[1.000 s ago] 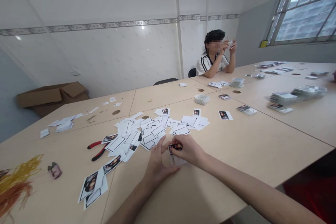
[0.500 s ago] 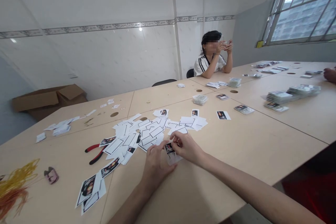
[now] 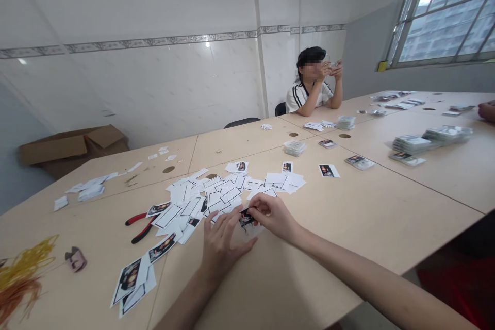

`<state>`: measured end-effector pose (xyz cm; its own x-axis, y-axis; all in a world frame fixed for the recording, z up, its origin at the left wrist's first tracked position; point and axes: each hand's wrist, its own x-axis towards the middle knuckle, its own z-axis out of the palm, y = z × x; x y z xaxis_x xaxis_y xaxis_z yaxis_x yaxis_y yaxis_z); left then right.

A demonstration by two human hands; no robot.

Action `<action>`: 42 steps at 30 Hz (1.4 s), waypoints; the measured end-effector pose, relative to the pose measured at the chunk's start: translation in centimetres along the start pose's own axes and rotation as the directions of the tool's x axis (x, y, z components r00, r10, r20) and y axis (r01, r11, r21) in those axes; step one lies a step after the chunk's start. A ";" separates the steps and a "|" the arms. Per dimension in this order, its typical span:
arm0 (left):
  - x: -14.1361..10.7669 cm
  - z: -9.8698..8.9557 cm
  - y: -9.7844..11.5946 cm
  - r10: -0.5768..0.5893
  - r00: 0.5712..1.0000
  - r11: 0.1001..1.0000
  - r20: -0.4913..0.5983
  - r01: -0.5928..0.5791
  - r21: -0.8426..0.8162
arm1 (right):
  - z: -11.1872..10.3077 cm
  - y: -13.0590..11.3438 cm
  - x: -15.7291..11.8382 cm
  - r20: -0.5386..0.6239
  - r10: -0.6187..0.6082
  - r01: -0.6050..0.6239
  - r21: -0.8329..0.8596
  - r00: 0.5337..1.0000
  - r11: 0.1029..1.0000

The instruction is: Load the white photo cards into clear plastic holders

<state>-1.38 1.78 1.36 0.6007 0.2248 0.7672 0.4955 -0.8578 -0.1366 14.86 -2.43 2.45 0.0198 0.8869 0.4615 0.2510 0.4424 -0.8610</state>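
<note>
- White card (image 3: pixel 252 228) with a dark photo print on it is pinched in the right hand (image 3: pixel 275 220), thumb and fingers closed on its upper end, right at the front of the tabletop.
- Left hand (image 3: pixel 222 242) is open, fingers spread wide and pointing toward the card. The fingertips (image 3: pixel 228 216) are right next to it, but I can't tell if they're touching.
- Just past the left fingertips there's a messy heap of white paper cutouts (image 3: pixel 216 197) with black outlines, lying on a pale wooden table (image 3: pixel 309 268).
- Left of the left hand, red-handled pliers (image 3: pixel 141 227) lie against that heap.
- Down and left of the left hand are a few loose photo cards (image 3: pixel 131 283), then a small pink object (image 3: pixel 76 259) and a tangle of yellow and orange cords (image 3: pixel 19 278) at the far edge of view.
- Well beyond the right hand, small stacks of cards (image 3: pixel 410 144) sit on the table.
- Far ahead of both hands, a seated co-worker (image 3: pixel 313 82) holds something up with both hands, and another person's hand (image 3: pixel 486 112) shows at the right edge.
</note>
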 end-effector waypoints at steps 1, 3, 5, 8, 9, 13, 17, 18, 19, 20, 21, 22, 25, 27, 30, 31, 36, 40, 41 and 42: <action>0.0 0.0 -0.1 0.001 1.000 1.000 -0.009 -0.001 0.005 | 0.1 0.0 0.0 -0.005 -0.003 0.003 -0.002 1.000 1.000; -0.1 0.1 -0.1 -0.003 1.000 1.000 -0.018 0.003 0.013 | 0.2 -0.1 -0.1 -0.036 -0.014 0.013 -0.013 0.999 1.000; -0.1 0.1 -0.1 -0.018 1.000 1.000 -0.015 0.019 0.014 | 0.3 0.0 -0.1 -0.078 -0.028 0.026 -0.025 0.997 0.999; -0.2 0.2 0.0 -0.054 0.998 0.999 -0.009 0.054 -0.007 | 0.4 0.1 -0.1 -0.118 -0.047 0.041 -0.046 0.992 0.998; -0.2 0.3 0.1 -0.064 0.998 0.998 -0.011 0.064 -0.016 | 0.3 0.2 -0.1 -0.117 -0.048 0.042 -0.047 0.992 0.998; -0.4 0.4 0.0 -0.094 0.995 0.995 -0.020 0.093 -0.033 | 0.2 0.4 0.1 -0.114 -0.035 0.032 -0.022 0.993 0.999; -0.4 0.5 -0.2 -0.105 0.994 0.993 -0.030 0.104 -0.051 | 0.2 0.5 0.1 -0.146 -0.054 0.047 -0.049 0.988 0.998; -0.4 0.5 -0.2 -0.107 0.994 0.993 -0.037 0.105 -0.056 | 0.2 0.5 0.0 -0.160 -0.064 0.054 -0.066 0.985 0.996; -0.4 0.5 -0.2 -0.109 0.993 0.993 -0.047 0.106 -0.060 | 0.1 0.5 0.0 -0.177 -0.074 0.060 -0.081 0.982 0.995; -0.4 0.5 -0.2 -0.109 0.992 0.993 -0.060 0.105 -0.063 | 0.1 0.5 0.0 -0.192 -0.083 0.066 -0.093 0.978 0.993; -0.3 0.5 -0.2 -0.107 0.992 0.993 -0.072 0.103 -0.062 | 0.0 0.5 0.0 -0.205 -0.091 0.071 -0.104 0.975 0.992; -0.3 0.5 -0.2 -0.105 0.991 0.993 -0.084 0.100 -0.060 | 0.0 0.5 0.0 -0.212 -0.098 0.076 -0.111 0.972 0.991; -0.3 0.5 -0.2 -0.096 0.991 0.994 -0.097 0.091 -0.056 | -0.2 0.6 0.1 -0.220 -0.119 0.091 -0.131 0.968 0.987; -0.3 0.5 -0.2 -0.096 0.991 0.994 -0.093 0.091 -0.059 | -0.2 0.6 0.1 -0.226 -0.128 0.098 -0.140 0.966 0.985; -0.4 0.5 -0.1 -0.090 0.992 0.994 -0.085 0.085 -0.066 | -0.3 0.5 0.2 -0.234 -0.128 0.094 -0.150 0.964 0.984; -0.3 0.5 -0.1 -0.087 0.993 0.994 -0.086 0.081 -0.067 | -0.3 0.5 0.2 -0.235 -0.126 0.091 -0.152 0.964 0.984; -0.1 0.4 0.1 -0.059 0.993 0.997 -0.106 0.054 -0.051 | -0.3 0.8 0.4 -0.250 -0.115 0.074 -0.170 0.961 0.983; 0.0 0.3 0.2 -0.056 0.993 0.997 -0.106 0.051 -0.049 | -0.3 1.1 0.5 -0.247 -0.106 0.064 -0.171 0.963 0.983; 0.0 0.3 0.2 -0.057 0.993 0.997 -0.106 0.052 -0.050 | -0.3 1.1 0.5 -0.246 -0.104 0.062 -0.172 0.964 0.983; 0.0 0.3 0.2 -0.059 0.993 0.997 -0.105 0.054 -0.051 | -0.4 1.1 0.5 -0.246 -0.102 0.059 -0.175 0.964 0.983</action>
<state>-1.08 1.74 1.11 0.5011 0.2253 0.8355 0.4948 -0.8667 -0.0631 15.47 -1.61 1.83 0.2315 0.7771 0.5852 0.4176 0.4639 -0.7813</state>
